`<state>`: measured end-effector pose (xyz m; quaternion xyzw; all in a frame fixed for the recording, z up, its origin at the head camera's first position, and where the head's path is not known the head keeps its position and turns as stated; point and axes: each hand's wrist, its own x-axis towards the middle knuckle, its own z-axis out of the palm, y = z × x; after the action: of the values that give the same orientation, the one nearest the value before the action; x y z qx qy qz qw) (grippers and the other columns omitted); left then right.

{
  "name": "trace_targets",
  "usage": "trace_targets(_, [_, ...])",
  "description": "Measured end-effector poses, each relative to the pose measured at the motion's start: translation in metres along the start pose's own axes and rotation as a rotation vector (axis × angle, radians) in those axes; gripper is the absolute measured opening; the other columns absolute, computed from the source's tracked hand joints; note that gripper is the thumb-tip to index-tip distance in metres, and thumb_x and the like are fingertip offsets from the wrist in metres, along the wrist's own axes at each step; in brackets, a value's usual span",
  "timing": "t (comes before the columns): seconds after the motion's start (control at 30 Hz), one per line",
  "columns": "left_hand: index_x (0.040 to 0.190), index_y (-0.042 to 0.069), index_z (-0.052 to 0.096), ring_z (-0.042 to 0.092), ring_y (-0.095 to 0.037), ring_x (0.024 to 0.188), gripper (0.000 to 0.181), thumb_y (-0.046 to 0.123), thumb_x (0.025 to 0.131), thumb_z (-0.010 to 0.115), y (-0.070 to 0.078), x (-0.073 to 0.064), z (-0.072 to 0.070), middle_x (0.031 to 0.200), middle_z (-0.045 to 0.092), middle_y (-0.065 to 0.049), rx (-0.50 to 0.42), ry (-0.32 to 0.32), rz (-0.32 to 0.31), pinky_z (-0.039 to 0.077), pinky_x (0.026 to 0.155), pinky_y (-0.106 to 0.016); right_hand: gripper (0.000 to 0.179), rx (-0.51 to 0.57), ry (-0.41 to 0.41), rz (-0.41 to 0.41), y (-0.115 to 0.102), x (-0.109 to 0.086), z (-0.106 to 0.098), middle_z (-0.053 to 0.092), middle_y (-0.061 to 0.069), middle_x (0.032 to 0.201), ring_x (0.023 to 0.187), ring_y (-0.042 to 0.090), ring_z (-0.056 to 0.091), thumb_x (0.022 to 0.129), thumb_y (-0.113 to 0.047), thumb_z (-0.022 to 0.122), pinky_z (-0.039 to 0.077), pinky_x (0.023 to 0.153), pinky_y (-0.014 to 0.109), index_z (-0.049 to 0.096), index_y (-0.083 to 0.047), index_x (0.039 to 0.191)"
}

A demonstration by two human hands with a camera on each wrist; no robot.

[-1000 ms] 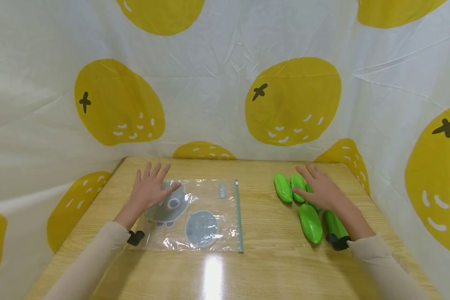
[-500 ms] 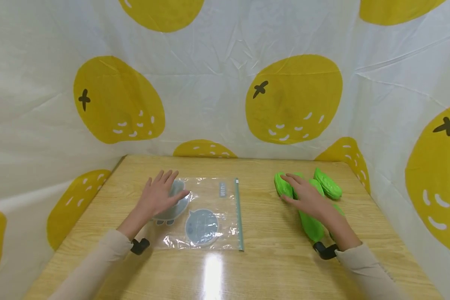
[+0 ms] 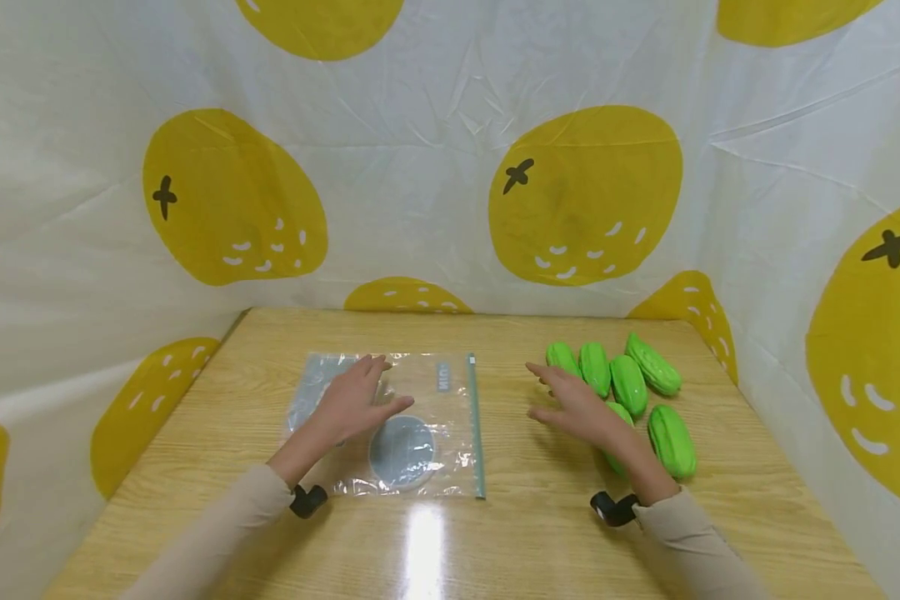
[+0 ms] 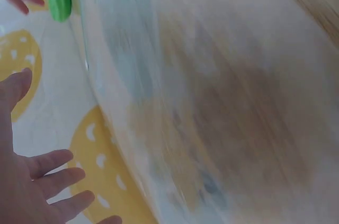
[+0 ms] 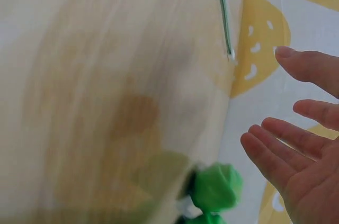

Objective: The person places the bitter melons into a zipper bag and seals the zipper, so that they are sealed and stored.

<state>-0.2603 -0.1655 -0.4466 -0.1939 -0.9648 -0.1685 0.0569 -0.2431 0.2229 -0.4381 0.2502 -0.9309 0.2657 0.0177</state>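
Lying flat on the worktop, left of centre: clear, crinkled bag with blue-grey prints and teal zip. Clustered at right: six elongated, ridged green pieces. Holding left hand over bag, right hand beside pieces, fingers loosely extended, thumbs apart.

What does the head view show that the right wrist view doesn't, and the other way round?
Only the head view shows the left hand and the blue-grey prints on the clear bag. Only the right wrist view shows the palm side of the right hand. Both show the right hand itself, green objects, the bag's green strip, the wooden table and the yellow-patterned cloth.
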Motion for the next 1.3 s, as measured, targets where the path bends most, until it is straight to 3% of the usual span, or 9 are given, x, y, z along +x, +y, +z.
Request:
trace_targets(0.2, [0.152,0.003,0.045,0.043,-0.038,0.148,0.092,0.071,0.092,0.06,0.022,0.01,0.014,0.157,0.049,-0.016,-0.061,-0.064,0.055,0.043,0.116,-0.058,0.082,0.064,-0.053,0.016,-0.003,0.008,0.015,0.049,0.03,0.152,0.128,0.047,0.059,0.09,-0.018,0.081,0.057,0.097,0.054,0.037,0.007,0.155])
trace_targets(0.47, [0.149,0.009,0.05,0.052,-0.03,0.139,0.084,0.061,0.087,0.075,0.041,0.024,0.029,0.148,0.055,-0.007,-0.173,-0.135,0.146,0.046,0.114,-0.052,0.091,0.016,-0.092,0.011,-0.008,0.022,0.03,0.052,0.032,0.149,0.139,0.049,0.049,0.082,-0.032,0.088,0.039,0.117,0.061,0.044,0.01,0.15])
trace_targets(0.7, [0.155,0.015,0.047,0.035,-0.037,0.154,0.093,0.068,0.083,0.075,0.056,0.036,0.045,0.162,0.043,-0.016,-0.083,-0.218,0.2,0.034,0.124,-0.054,0.092,-0.021,-0.125,0.012,-0.007,0.03,0.039,0.054,0.028,0.148,0.138,0.046,0.051,0.079,-0.038,0.089,0.04,0.116,0.06,0.049,0.006,0.148])
trace_targets(1.1, [0.152,0.027,0.053,0.046,-0.035,0.147,0.073,0.065,0.091,0.066,0.07,0.046,0.061,0.161,0.047,-0.011,0.084,-0.274,0.279,0.043,0.115,-0.06,0.091,0.005,-0.166,0.055,-0.009,0.038,0.046,0.05,0.025,0.154,0.143,0.046,0.047,0.08,-0.044,0.087,0.037,0.119,0.06,0.049,0.003,0.149])
trace_targets(1.3, [0.15,0.029,0.055,0.053,-0.036,0.142,0.065,0.062,0.094,0.061,0.073,0.048,0.061,0.158,0.051,-0.007,0.16,-0.26,0.308,0.054,0.104,-0.053,0.091,0.006,-0.16,0.06,-0.01,0.038,0.045,0.051,0.026,0.153,0.143,0.046,0.047,0.08,-0.042,0.089,0.038,0.119,0.06,0.05,0.004,0.148])
